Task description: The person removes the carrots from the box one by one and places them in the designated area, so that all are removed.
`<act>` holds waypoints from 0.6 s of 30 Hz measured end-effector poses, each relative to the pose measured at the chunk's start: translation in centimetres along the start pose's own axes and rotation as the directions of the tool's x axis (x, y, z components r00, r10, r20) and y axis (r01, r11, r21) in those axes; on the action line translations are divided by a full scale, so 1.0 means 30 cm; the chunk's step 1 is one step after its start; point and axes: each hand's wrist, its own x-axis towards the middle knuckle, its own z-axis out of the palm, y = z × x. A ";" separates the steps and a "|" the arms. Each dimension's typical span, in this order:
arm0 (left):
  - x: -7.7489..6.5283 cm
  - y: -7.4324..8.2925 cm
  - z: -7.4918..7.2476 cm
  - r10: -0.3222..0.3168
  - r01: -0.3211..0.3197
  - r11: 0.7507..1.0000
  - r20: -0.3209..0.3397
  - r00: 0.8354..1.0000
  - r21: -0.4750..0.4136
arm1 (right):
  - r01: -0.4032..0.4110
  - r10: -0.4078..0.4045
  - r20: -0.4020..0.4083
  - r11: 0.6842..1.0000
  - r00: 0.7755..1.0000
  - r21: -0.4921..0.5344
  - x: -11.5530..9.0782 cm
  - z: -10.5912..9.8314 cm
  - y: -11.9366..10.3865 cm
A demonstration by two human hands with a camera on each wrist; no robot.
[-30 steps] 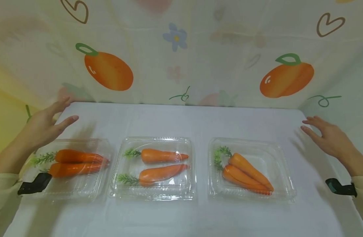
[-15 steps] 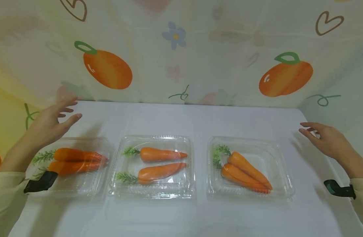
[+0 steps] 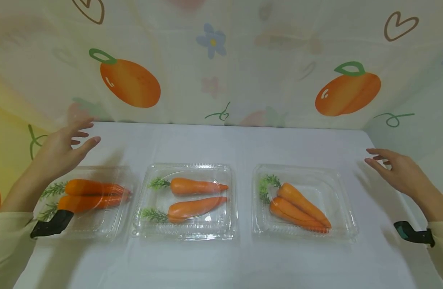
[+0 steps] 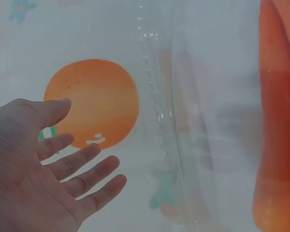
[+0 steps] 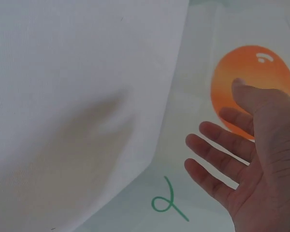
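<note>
My left hand (image 3: 60, 154) hovers over the far left part of the left clear plastic container (image 3: 98, 232), fingers spread and holding nothing. Two carrots (image 3: 86, 187) with green tops lie in that container, partly behind my wrist; one carrot (image 4: 275, 125) fills the right edge of the left wrist view. The middle clear container (image 3: 192, 235) has two carrots (image 3: 196, 186) lying apart. In the right clear container (image 3: 338, 200) two carrots (image 3: 302, 204) touch and slant toward the near right. My right hand (image 3: 400, 170) is raised by the table's right edge, fingers relaxed, touching nothing.
A white-covered table (image 3: 243, 263) bears the three containers in a row, with gaps between them. Behind it hangs a patterned curtain (image 3: 265, 80) with printed oranges, hearts and flowers. Black straps (image 3: 51, 224) are on both wrists.
Over the second, my left hand shifts slightly right, and the fingers of my right hand draw a little nearer its thumb. Both are nearly still in the last half second. The containers stay put.
</note>
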 end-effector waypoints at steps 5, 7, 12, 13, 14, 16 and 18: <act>-0.010 0.019 0.008 0.008 -0.008 1.000 -0.014 1.000 -0.028 | -0.010 0.010 -0.012 0.999 1.000 0.037 -0.013 -0.005 -0.014; -0.013 0.025 0.015 0.014 -0.014 0.999 -0.016 1.000 -0.043 | -0.019 0.020 -0.016 0.998 1.000 0.057 -0.018 -0.005 -0.020; -0.022 0.038 0.030 0.028 -0.029 0.997 -0.023 0.999 -0.068 | -0.008 0.012 -0.042 0.996 0.999 0.089 -0.033 0.000 -0.032; -0.023 0.039 0.032 0.031 -0.032 0.997 -0.024 0.999 -0.068 | -0.003 0.007 -0.048 0.995 0.999 0.095 -0.036 0.002 -0.034; -0.025 0.041 0.034 0.035 -0.037 0.997 -0.029 0.999 -0.066 | 0.006 0.000 -0.057 0.995 0.998 0.100 -0.040 0.004 -0.037; -0.027 0.043 0.038 0.040 -0.042 0.997 -0.034 0.999 -0.062 | 0.019 -0.010 -0.076 0.994 0.997 0.112 -0.046 0.009 -0.044; -0.032 0.047 0.041 0.038 -0.040 0.997 -0.034 0.999 -0.062 | 0.032 -0.021 -0.091 0.992 0.996 0.119 -0.049 0.014 -0.054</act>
